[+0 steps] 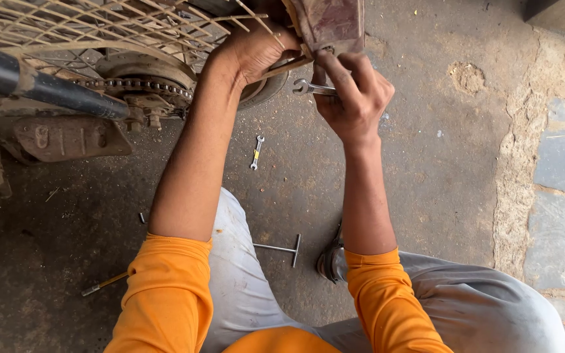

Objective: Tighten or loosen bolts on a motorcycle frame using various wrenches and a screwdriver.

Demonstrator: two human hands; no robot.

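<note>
My left hand [251,49] reaches up and presses against the underside of a dirty reddish mudguard [331,23] at the rear of a motorcycle, fingers curled around its edge. Right beside it, my right hand [353,98] grips a small silver open-end spanner [307,87], whose open jaw points left just below the mudguard. Both forearms come up from orange sleeves. The fastener under the mudguard is hidden by my fingers.
The rear wheel with its chain and sprocket [135,85], a wire-mesh guard [99,23] and a black tube [40,85] fill the upper left. On the concrete floor lie a second small spanner [256,151], a T-handle tool [282,249], a screwdriver [102,284] and a dark part [330,261].
</note>
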